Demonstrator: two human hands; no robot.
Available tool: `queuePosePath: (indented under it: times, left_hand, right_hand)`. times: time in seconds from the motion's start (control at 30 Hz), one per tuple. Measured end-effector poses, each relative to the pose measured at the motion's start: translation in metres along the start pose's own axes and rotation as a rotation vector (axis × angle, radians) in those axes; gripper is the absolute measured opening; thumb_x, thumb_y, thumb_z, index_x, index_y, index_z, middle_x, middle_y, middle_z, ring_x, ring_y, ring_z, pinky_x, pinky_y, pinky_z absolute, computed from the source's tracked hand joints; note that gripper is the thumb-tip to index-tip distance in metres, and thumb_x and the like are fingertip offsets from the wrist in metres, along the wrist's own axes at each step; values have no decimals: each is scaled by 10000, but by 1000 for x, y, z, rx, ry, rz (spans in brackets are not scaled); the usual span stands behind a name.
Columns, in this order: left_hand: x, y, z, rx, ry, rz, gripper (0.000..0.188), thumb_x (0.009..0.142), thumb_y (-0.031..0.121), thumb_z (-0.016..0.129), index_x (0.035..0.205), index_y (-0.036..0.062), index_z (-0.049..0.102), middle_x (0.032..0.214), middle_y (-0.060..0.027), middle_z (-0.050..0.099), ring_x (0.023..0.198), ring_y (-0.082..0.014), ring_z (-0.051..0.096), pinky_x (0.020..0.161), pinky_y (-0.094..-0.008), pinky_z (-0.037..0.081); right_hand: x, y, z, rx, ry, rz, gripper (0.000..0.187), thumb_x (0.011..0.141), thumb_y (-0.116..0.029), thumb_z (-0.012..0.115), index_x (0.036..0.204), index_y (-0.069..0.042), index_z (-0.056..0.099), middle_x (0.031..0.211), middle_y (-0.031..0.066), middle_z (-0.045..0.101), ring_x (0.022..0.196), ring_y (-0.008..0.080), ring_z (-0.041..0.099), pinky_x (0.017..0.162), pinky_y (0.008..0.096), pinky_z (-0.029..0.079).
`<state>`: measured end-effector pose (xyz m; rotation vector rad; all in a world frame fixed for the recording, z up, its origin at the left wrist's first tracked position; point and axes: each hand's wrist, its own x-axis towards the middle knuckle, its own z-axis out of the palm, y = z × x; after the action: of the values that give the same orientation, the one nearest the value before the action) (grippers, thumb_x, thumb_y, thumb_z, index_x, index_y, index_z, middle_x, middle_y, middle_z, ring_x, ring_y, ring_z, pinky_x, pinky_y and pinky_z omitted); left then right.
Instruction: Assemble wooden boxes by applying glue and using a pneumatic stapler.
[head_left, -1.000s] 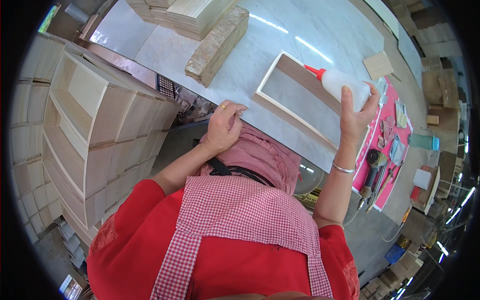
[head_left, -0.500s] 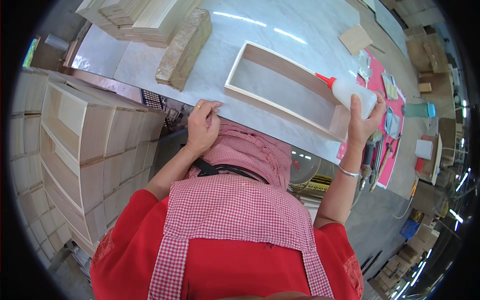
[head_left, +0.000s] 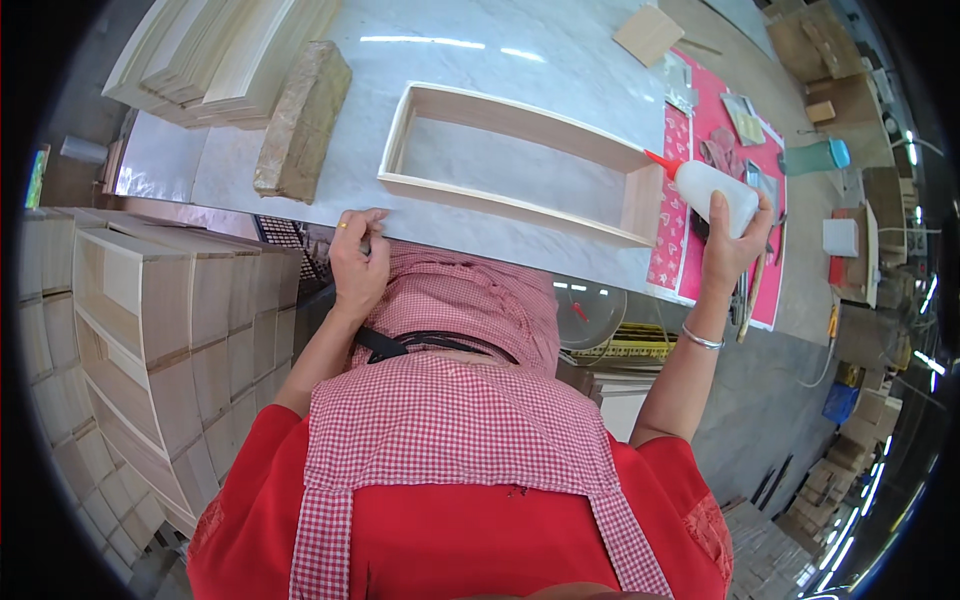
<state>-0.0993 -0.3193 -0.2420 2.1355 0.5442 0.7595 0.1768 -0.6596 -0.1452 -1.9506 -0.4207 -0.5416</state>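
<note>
A shallow wooden frame [head_left: 520,214], long and rectangular, rests on the pale marbled tabletop [head_left: 450,60], which shows through its middle. My right hand [head_left: 735,240] is wrapped round a white squeeze bottle [head_left: 712,195] with a red pointed nozzle. The bottle is tilted, its nozzle tip at the frame's far right corner; whether it touches the wood I cannot tell. My left hand [head_left: 358,268], with a ring on one finger, is at the table's near edge, left of the frame. Its fingers are curled in, and anything inside them is hidden.
A wrapped brown block [head_left: 303,125] and stacked wooden boards [head_left: 240,55] occupy the table's left. On the right, a pink sheet [head_left: 765,270] bears tools and a cloth; beyond it is a teal-capped bottle [head_left: 815,157]. Wooden boxes [head_left: 165,310] are piled at my left.
The view has shifted, so the table's things appear farther left. The bottle's nozzle has gone from above the frame's long far side to its far right corner. My left hand stays at the edge.
</note>
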Motion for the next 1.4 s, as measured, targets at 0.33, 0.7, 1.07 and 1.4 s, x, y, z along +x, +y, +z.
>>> queuePosePath:
  times: [0.33,0.7,1.07,1.4]
  left_hand:
    - [-2,2,2,27,-6,-23,238,829,-89,506,1018,-26,637,885,-106,568,824,-211,572,737,-297,458]
    - [-3,-4,4,6,-13,-26,228,855,-72,508,1038,-29,637,910,-88,563,839,-177,564,716,-268,459]
    - [-5,5,-1,-68,23,-41,233,807,-66,552,1014,-14,645,905,-110,587,835,-216,589,759,-312,477]
    - [-25,-1,-25,-108,76,-104,171,825,-6,636,996,-12,648,875,-98,618,811,-196,622,749,-292,494]
  right_hand:
    - [-4,8,-23,-42,28,15,488,801,-169,813,1157,5,528,1068,88,563,985,168,558,865,300,480]
    - [-35,-9,-55,-110,-1,-22,484,797,-143,807,1162,-1,522,1078,87,560,993,169,558,854,295,476]
    - [-76,-40,-51,166,35,170,458,824,-164,764,1176,-8,516,1059,76,557,990,173,558,882,314,464]
    - [-106,-124,119,433,-289,106,513,799,-177,785,1188,-19,493,1035,67,549,951,159,553,854,297,464]
